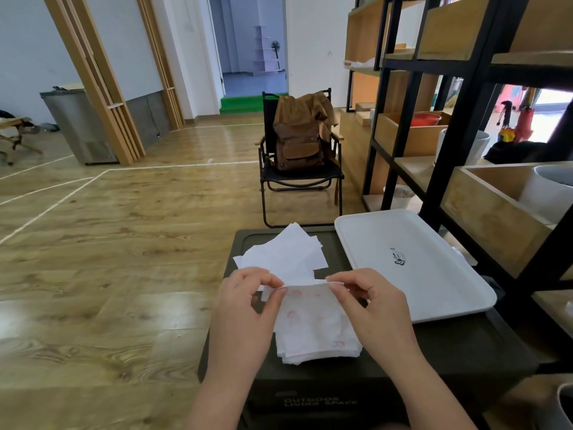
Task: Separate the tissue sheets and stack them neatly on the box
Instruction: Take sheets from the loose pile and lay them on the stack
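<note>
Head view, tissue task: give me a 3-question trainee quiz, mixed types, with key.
1. True or false: the white tray has tissue sheets stacked on it.
2. Multiple choice: What does the left hand grip?
A. the tray rim
B. the top edge of the printed tissue sheet
C. nothing
3. Fill in: the separated plain sheets lie on the dark box, to the ____ of the tray.

Key
1. False; the tray holds none.
2. B; the right hand pinches the same edge.
3. left
</note>
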Demonstrator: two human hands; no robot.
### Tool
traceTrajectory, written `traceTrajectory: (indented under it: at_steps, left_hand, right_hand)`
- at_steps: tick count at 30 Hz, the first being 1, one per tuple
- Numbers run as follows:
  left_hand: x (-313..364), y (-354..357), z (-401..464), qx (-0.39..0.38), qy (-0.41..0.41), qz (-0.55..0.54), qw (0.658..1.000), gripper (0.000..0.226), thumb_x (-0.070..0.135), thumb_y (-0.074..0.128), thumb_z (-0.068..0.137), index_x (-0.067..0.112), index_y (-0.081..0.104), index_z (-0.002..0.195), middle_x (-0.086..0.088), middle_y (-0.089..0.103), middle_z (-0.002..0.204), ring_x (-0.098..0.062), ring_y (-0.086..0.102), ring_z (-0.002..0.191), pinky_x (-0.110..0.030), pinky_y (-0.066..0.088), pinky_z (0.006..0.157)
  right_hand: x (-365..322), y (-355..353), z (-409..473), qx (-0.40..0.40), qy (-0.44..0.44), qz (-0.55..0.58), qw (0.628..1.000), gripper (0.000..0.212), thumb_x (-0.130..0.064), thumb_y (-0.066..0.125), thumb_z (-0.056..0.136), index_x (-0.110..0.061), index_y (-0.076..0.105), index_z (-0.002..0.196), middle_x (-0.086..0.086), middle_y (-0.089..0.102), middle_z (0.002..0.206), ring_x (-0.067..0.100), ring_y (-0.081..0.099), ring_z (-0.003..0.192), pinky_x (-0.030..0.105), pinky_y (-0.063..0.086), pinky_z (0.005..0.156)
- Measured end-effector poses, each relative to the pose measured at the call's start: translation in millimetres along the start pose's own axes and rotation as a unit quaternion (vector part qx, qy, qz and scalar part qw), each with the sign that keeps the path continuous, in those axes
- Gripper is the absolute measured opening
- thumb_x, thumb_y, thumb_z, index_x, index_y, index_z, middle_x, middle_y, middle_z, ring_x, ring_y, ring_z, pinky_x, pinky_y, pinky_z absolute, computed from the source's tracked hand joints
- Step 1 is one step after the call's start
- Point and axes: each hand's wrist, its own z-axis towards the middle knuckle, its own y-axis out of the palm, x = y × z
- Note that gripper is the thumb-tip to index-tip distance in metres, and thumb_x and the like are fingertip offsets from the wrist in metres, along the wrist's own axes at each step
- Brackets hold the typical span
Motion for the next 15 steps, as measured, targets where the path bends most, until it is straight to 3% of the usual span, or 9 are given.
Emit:
traceTrajectory:
  at_steps: [2, 4, 6, 9, 12, 15]
  left_hand:
    - [2, -1, -1, 0.009, 0.006, -0.019, 1.0, 0.011, 0.034, 0.073, 0.078, 0.041, 0.064, 0.077, 0.029, 0.051, 0.11, 0.001, 0.047, 0.114, -0.015, 0.039, 0.083]
    - [5, -3, 0, 0.0, 0.011, -0.068, 0.998, 0.009, 0.038, 0.069, 0.082, 0.042, 0.061, 0.081, 0.028, 0.054, 0.11, 0.0, 0.05, 0.114, -0.018, 0.04, 0.086]
    - [11, -2, 0, -0.017, 0.022, -0.122, 0.992, 0.011, 0.036, 0.065, 0.092, 0.041, 0.058, 0.086, 0.021, 0.063, 0.098, -0.003, 0.06, 0.1, -0.017, 0.044, 0.078]
    - [22, 4, 0, -0.007, 0.038, -0.159, 0.987, 0.007, 0.045, 0.054, 0.094, 0.039, 0.055, 0.091, 0.013, 0.061, 0.077, -0.006, 0.055, 0.066, -0.012, 0.039, 0.057]
    - [25, 16, 1, 0.002, 0.014, -0.168, 0.986, 0.012, 0.047, 0.048, 0.097, 0.037, 0.054, 0.093, 0.01, 0.046, 0.057, -0.007, 0.036, 0.048, -0.016, 0.028, 0.044]
    - [10, 29, 6, -0.034, -0.053, -0.151, 0.987, 0.01, 0.036, 0.049, 0.099, 0.036, 0.052, 0.089, 0.011, 0.037, 0.049, -0.007, 0.028, 0.045, -0.017, 0.024, 0.042]
  right_hand:
    - [0, 0, -1, 0.013, -0.006, -0.003, 1.0, 0.015, -0.023, 0.068, 0.087, -0.038, 0.066, 0.084, -0.022, 0.058, 0.104, -0.006, 0.053, 0.101, 0.004, 0.043, 0.079]
    - [-2, -2, -1, 0.034, -0.016, 0.009, 0.999, 0.007, -0.029, 0.065, 0.087, -0.034, 0.065, 0.082, -0.022, 0.053, 0.112, -0.007, 0.049, 0.108, 0.001, 0.038, 0.082]
    - [-7, -3, 0, 0.049, -0.034, 0.054, 0.997, 0.011, -0.036, 0.06, 0.091, -0.028, 0.063, 0.084, -0.02, 0.058, 0.107, -0.004, 0.053, 0.105, 0.002, 0.039, 0.081]
    - [-17, 0, 2, 0.067, -0.02, 0.131, 0.989, 0.021, -0.047, 0.052, 0.091, -0.027, 0.057, 0.086, -0.015, 0.059, 0.074, 0.002, 0.057, 0.07, 0.01, 0.043, 0.06]
    - [-15, 5, 9, 0.087, 0.02, 0.107, 0.99, 0.02, -0.05, 0.049, 0.094, -0.032, 0.054, 0.086, -0.018, 0.053, 0.057, 0.002, 0.049, 0.053, 0.01, 0.036, 0.048]
    - [-1, 10, 19, 0.043, 0.097, 0.02, 0.994, 0.015, -0.044, 0.051, 0.095, -0.035, 0.053, 0.083, -0.014, 0.055, 0.059, 0.002, 0.049, 0.054, 0.013, 0.032, 0.05]
